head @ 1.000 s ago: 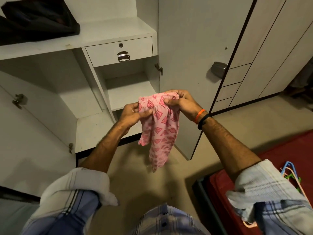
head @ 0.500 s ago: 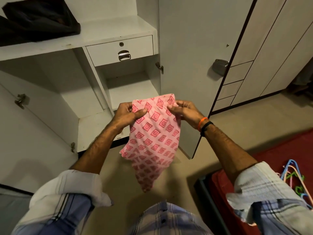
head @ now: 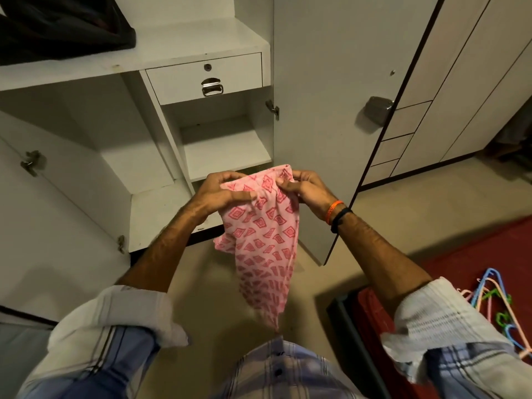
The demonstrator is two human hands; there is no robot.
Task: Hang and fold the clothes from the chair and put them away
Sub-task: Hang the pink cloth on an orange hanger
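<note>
A pink garment [head: 263, 240] with a red diamond pattern hangs in front of me over the floor. My left hand [head: 221, 194] grips its top left edge, thumb laid across the cloth. My right hand [head: 306, 187] pinches the top right corner, where the fabric bunches. The lower part of the garment narrows to a point near my shirt. An open white wardrobe [head: 224, 145] with bare shelves stands just beyond the hands.
A drawer [head: 204, 77] with a metal pull sits above the shelves. Dark clothes [head: 63, 27] lie on the upper shelf at left. The wardrobe's right door [head: 339, 110] stands open. Coloured plastic hangers [head: 495, 300] lie on a red bed at right.
The bunched garment was spread flat between both hands, and now the hands have come lower and closer together, gathering the top edge again.
</note>
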